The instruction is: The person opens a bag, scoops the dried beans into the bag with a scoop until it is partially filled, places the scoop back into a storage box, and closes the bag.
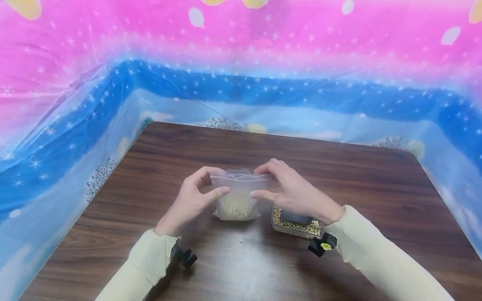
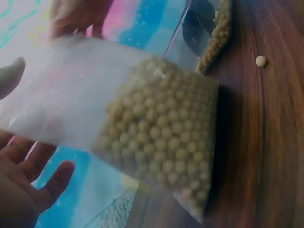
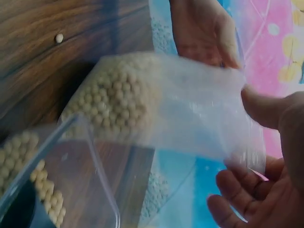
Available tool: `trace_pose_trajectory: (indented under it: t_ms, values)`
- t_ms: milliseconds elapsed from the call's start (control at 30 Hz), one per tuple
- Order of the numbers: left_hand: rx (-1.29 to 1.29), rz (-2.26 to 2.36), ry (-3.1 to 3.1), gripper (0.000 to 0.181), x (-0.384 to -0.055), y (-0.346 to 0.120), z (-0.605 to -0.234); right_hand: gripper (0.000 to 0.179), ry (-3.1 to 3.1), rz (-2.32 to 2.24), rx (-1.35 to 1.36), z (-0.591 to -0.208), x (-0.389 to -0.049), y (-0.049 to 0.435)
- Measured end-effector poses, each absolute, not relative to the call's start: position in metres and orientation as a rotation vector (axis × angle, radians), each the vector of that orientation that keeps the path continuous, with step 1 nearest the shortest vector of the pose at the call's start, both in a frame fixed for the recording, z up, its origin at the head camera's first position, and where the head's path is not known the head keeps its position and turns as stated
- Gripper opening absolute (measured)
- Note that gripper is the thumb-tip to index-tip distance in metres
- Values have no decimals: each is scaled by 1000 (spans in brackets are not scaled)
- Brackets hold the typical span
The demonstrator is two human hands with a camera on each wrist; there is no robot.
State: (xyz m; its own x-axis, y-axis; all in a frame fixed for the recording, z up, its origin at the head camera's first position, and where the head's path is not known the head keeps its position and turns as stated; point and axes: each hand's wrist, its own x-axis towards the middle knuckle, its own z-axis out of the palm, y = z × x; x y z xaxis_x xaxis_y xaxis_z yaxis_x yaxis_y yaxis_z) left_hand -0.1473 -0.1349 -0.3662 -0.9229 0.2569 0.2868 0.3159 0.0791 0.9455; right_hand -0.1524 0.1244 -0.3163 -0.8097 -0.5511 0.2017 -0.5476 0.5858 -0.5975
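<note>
A clear zip bag stands on the table, its lower half filled with pale round beans that look like soybeans. My left hand pinches the bag's left upper side, thumb in front and fingers behind. On the opposite side my right hand grips the upper edge in the same way. Between the hands, the mouth with its zip strip looks slightly parted. Just beyond my right hand sits a clear plastic box of the same beans, partly covered by that hand and wrist. A dark scoop-like thing lies in it.
One loose bean lies on the dark wooden table in front of the bag. Patterned pink and blue cloth hangs around the table's far and side edges. A small black camera is strapped at each wrist.
</note>
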Motion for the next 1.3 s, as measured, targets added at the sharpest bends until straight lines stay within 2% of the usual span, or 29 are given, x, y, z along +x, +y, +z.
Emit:
trace_pose_trajectory:
  t_ms: [100,300,500,633,767,833,933,1300]
  values:
    - [-639,-1948,-2326,21,-151,-130,-360,34,2804,-1024,-1021,-315,-157,111]
    - [-645,-1762,-2275,4,-153,-119,-355,7,2946,-994,-1137,-318,-159,95]
    - [-615,-1585,-2281,11,-151,-115,-355,13,3050,-998,-1164,-322,-157,93]
    - [-705,-1544,-2313,8,-151,-118,-350,5,3035,-864,-1147,-315,-156,93]
    - [-825,-1526,-2323,8,-153,-121,-345,10,3018,-760,-1233,-309,-158,88]
    - [-838,-1508,-2318,9,-153,-120,-345,7,3014,-775,-1279,-309,-159,85]
    - [-797,-1423,-2314,11,-151,-118,-345,2,3039,-795,-1293,-310,-158,84]
    - [-679,-1235,-2293,19,-152,-124,-343,10,3141,-811,-1164,-313,-151,113]
